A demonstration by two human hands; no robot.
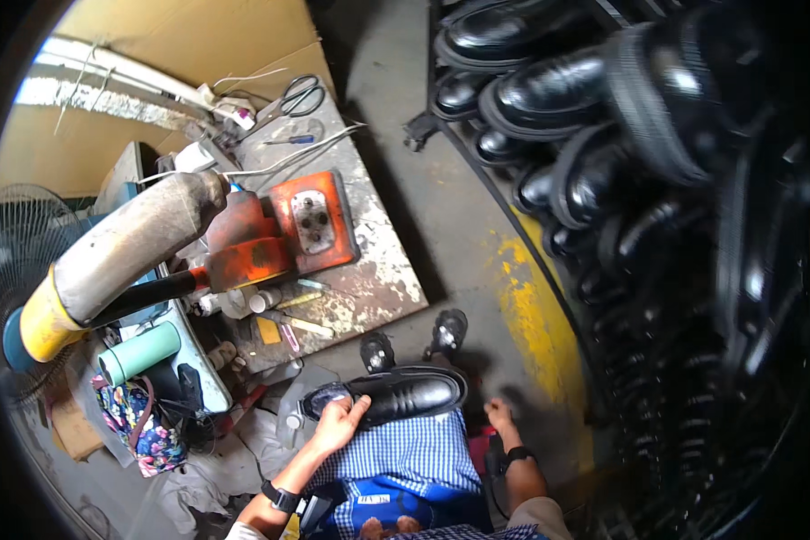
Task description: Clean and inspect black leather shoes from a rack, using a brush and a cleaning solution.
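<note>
A glossy black leather shoe [414,393] lies across my lap, its toe to the right and its opening to the left. My left hand [340,423] is closed on the shoe near its opening, thumb lying over the upper. To the right of the shoe, apart from it, is my right hand [500,418]. Its fingers are curled together; whatever they hold, if anything, is too small and dark to make out. A blue checked cloth [405,454] covers my lap under the shoe.
A worn table [382,261] ahead bears an orange machine [319,220], scissors [301,97], a blue-handled screwdriver [297,139] and small tools. A rack of several black shoes [549,90] stands at right. At left are a fan [18,261], a green bottle [139,353] and a flowered bag [139,423].
</note>
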